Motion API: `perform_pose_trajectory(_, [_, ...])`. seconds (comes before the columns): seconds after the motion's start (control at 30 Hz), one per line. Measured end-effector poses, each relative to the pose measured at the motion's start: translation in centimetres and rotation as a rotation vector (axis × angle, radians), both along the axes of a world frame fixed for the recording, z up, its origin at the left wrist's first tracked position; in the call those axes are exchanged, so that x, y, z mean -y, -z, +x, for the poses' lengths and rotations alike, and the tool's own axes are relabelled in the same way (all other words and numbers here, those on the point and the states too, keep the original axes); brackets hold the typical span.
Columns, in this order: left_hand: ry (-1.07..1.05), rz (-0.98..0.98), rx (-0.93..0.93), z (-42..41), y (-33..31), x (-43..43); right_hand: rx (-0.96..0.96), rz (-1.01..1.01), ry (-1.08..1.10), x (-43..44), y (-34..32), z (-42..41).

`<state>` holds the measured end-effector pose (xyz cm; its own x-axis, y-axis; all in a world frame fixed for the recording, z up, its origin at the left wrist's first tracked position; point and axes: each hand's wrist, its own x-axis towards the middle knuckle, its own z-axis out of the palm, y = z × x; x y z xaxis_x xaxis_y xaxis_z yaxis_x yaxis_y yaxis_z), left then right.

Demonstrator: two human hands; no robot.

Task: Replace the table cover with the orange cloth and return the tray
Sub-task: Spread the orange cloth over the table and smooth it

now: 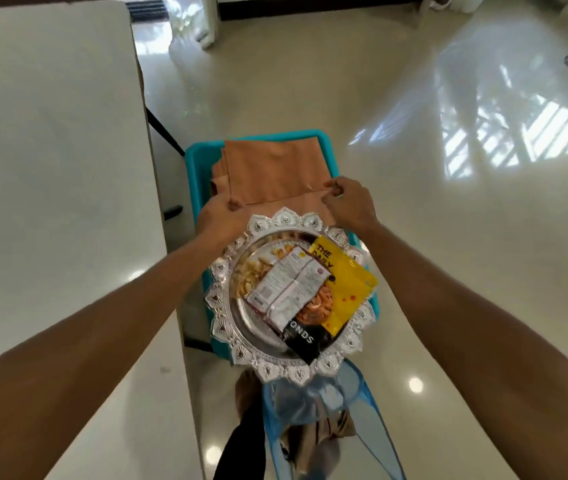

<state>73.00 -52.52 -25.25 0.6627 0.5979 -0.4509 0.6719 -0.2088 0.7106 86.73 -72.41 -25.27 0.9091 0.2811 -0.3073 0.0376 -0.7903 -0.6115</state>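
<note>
Both hands [221, 213] pinching orange cloth [272, 168]

A plain orange is shown by the folded cloth [268, 171], which is set against a turquoise stool [324, 140]. The tray [230, 268] is finished in shiny silver, and its rim is worked in a repeated petal pattern. Yellow with black lettering is seen on one snack packet [348, 289], white with small print on another [286, 289]. The tabletop [50, 168] is coloured pale cream, as is the glossy floor [414, 168].
</note>
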Motion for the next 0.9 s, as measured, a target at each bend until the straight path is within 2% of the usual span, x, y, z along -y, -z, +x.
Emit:
perform_pose_trajectory(0.13, [0.116,0.204,-0.093,6.9,0.7,-4.7,-0.089,-0.116,-0.080,-3.6,2.8,3.5])
perform_pose_trajectory(0.23, [0.387,0.478,-0.344,11.0,2.1,-8.3,-0.099,-0.149,-0.125,-6.4,4.5,4.9])
perform_pose_trajectory(0.3, [0.445,0.615,-0.406,12.8,2.6,-9.6,-0.047,-0.191,-0.132,-7.7,5.5,6.0])
perform_pose_trajectory(0.37, [0.440,0.603,-0.499,13.9,3.5,-10.5,-0.018,-0.277,-0.063,-8.4,6.7,7.1])
perform_pose_trajectory(0.43, [0.513,0.554,-0.658,13.8,4.5,-10.4,-0.069,-0.343,-0.033,-8.2,7.0,7.3])
perform_pose_trajectory(0.5, [0.674,0.573,-0.678,13.4,5.9,-9.9,-0.160,-0.362,-0.042,-7.9,7.6,7.4])
perform_pose_trajectory(0.57, [0.750,0.561,-0.669,13.0,6.3,-9.1,-0.232,-0.321,-0.026,-8.1,8.0,7.4])
perform_pose_trajectory(0.77, [0.450,0.433,-0.738,14.1,5.7,-9.9,-0.368,-0.293,0.035,-9.1,8.5,8.5])
perform_pose_trajectory(0.9, [0.445,0.315,-0.846,14.3,5.6,-10.2,-0.368,-0.324,0.045,-9.2,8.8,8.6])
